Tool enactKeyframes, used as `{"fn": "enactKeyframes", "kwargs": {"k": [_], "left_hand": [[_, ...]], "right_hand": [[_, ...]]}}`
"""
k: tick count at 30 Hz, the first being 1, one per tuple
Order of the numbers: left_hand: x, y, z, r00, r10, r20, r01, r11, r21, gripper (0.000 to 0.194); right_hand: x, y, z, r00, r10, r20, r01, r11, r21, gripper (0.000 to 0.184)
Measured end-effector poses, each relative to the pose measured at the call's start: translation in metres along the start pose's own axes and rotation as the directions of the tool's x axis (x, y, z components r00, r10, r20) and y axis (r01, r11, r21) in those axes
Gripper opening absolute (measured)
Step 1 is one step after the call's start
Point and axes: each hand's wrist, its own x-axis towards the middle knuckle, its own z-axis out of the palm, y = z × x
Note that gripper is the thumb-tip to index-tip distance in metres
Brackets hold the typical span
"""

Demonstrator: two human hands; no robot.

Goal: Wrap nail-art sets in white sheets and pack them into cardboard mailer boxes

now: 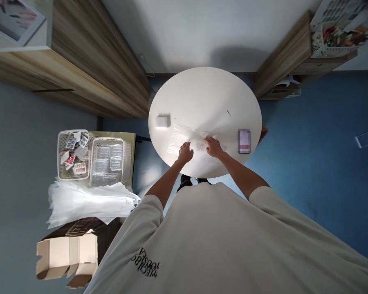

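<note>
On the round white table (202, 90), a thin whitish, see-through sheet (181, 136) with a fine ribbed pattern lies flat at the near side. My left hand (185, 152) is on its near edge, fingers bent and pressed together on the sheet. My right hand (213, 146) grips its right part with fingers curled down. Between the hands, a small pale item with a faint dotted pattern (200, 145) shows on or under the sheet; its kind is too faint to tell.
On the table are a small white block (162, 121) at left and a phone (244, 141) at right. To the left stand a white basket of small packs (59, 155), a basket of clear plastic boxes (127, 163), white sheets (88, 202) and an open cardboard box (59, 251). Wooden cabinets (104, 61) flank the table.
</note>
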Motion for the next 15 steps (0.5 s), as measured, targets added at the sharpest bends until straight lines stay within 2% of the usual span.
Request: {"fn": "enactKeyframes", "kwargs": {"k": [3, 5, 9, 15], "left_hand": [[0.0, 0.0, -0.004, 1.0, 0.01, -0.001, -0.01, 1.0, 0.017, 0.061], [0.001, 0.003, -0.007, 1.0, 0.022, -0.006, -0.022, 0.999, 0.031, 0.061], [0.002, 0.008, -0.012, 0.999, 0.03, -0.011, -0.029, 0.997, 0.071, 0.06], [0.004, 0.005, -0.013, 1.0, 0.03, -0.006, -0.029, 0.993, 0.116, 0.062]], "right_hand": [[-0.001, 0.008, 0.002, 0.999, -0.004, 0.034, 0.006, 0.999, -0.05, 0.073], [-0.001, 0.011, 0.002, 0.998, 0.035, 0.043, -0.032, 0.997, -0.073, 0.077], [0.005, 0.013, -0.001, 0.982, 0.186, 0.022, -0.184, 0.979, -0.091, 0.078], [0.014, 0.015, -0.011, 0.926, 0.378, -0.018, -0.378, 0.922, -0.084, 0.08]]}}
